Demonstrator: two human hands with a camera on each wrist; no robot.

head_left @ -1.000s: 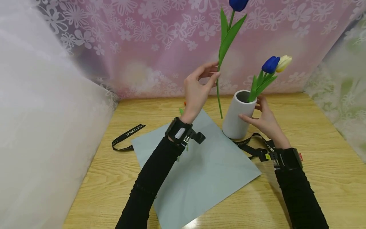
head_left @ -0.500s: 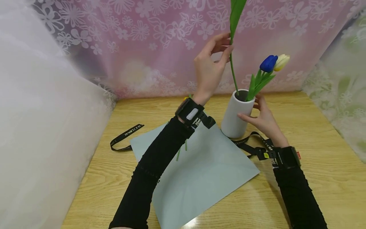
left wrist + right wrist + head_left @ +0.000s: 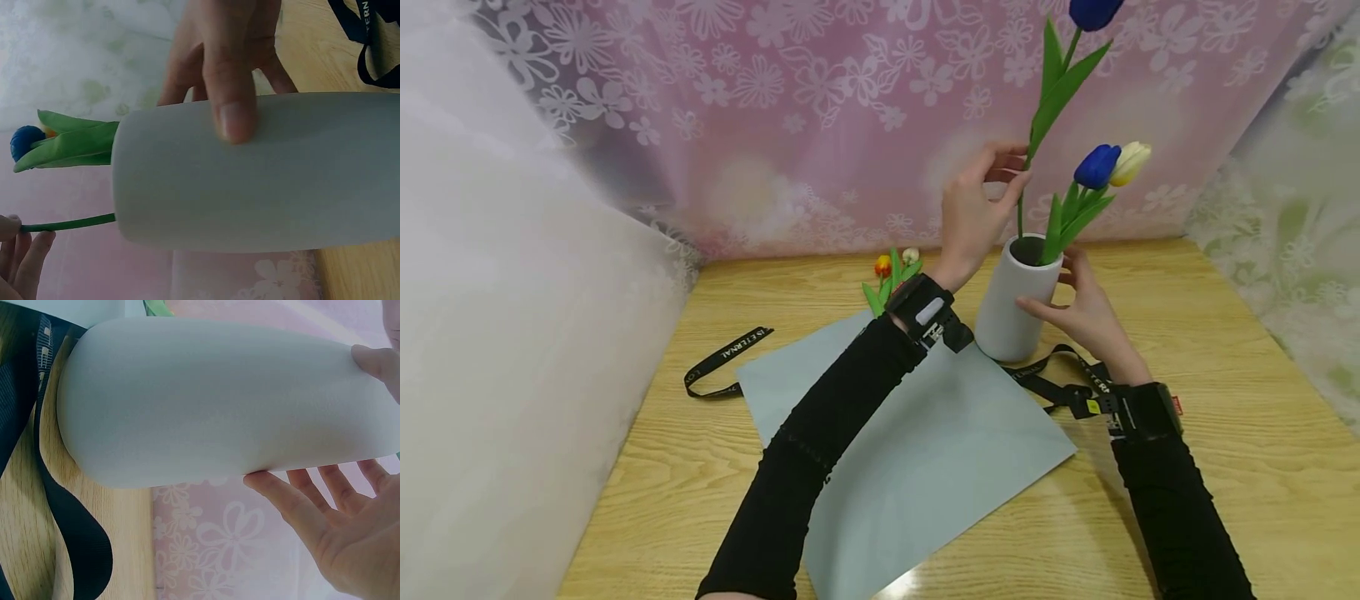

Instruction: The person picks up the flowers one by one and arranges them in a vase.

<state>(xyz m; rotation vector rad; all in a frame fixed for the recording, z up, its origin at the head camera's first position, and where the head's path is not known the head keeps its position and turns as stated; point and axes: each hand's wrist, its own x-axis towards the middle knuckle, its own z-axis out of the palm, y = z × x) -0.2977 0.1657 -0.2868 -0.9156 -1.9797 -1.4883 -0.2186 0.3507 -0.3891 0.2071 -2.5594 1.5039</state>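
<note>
My left hand (image 3: 977,212) pinches the stem of a long blue tulip (image 3: 1060,98) between thumb and fingers. In the head view the stem's lower end is inside the mouth of a white vase (image 3: 1015,312), and its tip is hidden there. The left wrist view shows the green stem (image 3: 70,222) running from the fingers into the vase. With thumb in front and fingers at the far side, my right hand (image 3: 1093,321) holds the upright vase. A second blue tulip (image 3: 1097,167) and a cream tulip (image 3: 1131,163) lean right from the vase's rim.
A grey-blue sheet (image 3: 940,467) lies across the wooden table. Behind my left wrist are an orange tulip (image 3: 883,266) and a small cream tulip (image 3: 911,256). A black lettered ribbon (image 3: 727,354) lies left; more black ribbon (image 3: 1063,379) is by the vase.
My left hand has moved right and raised the tulip above the vase, then lowered it so the stem goes into the mouth. My right hand has stayed on the vase.
</note>
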